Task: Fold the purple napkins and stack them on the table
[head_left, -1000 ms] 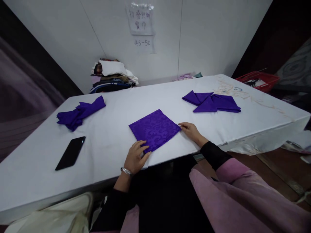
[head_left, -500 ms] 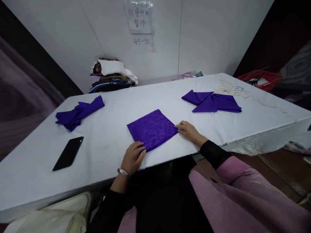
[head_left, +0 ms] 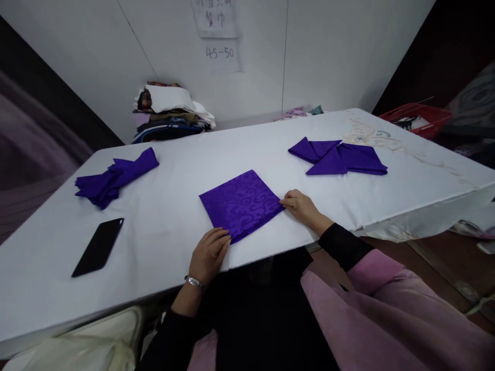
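A purple patterned napkin (head_left: 243, 201), folded into a square, lies flat on the white tablecloth (head_left: 174, 206) near the front edge. At its near left corner my left hand (head_left: 211, 252), with a silver bracelet at the wrist, grips the edge between thumb and fingers. My right hand (head_left: 303, 208) pinches the right corner, where several layers of cloth show along the near edge. Farther right lies a purple napkin folded in crossing points (head_left: 336, 157). A bunched purple cloth (head_left: 118, 178) rests on the left side.
A black phone (head_left: 98, 247) lies on the table at the left. Folded clothes (head_left: 170, 113) are stacked behind the far edge, by a wall with a handwritten paper sign (head_left: 218, 26). A red basket (head_left: 421, 118) stands beyond the far right corner.
The view has shifted slightly. Both hands stay at the same corners of the square napkin, and its layers along the near edge show a little more.
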`<control>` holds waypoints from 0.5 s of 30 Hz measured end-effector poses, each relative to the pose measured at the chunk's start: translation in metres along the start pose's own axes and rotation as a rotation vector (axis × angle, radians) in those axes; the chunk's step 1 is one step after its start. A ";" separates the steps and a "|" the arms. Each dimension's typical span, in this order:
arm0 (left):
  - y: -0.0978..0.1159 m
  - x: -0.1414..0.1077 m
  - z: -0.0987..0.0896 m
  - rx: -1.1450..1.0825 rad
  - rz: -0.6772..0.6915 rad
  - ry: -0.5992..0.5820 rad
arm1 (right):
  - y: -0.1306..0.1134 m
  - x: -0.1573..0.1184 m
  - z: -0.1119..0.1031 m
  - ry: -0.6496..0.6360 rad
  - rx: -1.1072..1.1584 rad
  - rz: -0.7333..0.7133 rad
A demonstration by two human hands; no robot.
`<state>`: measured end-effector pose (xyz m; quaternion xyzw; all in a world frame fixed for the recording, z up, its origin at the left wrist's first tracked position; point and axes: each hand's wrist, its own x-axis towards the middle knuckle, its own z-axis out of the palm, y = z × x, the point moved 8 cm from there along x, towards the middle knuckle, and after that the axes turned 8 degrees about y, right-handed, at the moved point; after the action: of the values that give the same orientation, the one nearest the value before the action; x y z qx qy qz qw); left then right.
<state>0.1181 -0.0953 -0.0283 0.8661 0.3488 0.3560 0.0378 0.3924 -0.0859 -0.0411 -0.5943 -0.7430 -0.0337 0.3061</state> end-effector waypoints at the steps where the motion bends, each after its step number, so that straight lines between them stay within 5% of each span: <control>1: 0.000 0.000 0.001 0.000 -0.002 -0.007 | 0.000 -0.001 0.000 -0.007 -0.004 -0.008; 15: 0.007 -0.005 0.000 0.042 0.045 -0.039 | -0.010 -0.011 -0.009 -0.093 0.056 -0.122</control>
<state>0.1198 -0.1035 -0.0295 0.8812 0.3357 0.3324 0.0185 0.3885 -0.1019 -0.0367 -0.5399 -0.7919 -0.0042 0.2852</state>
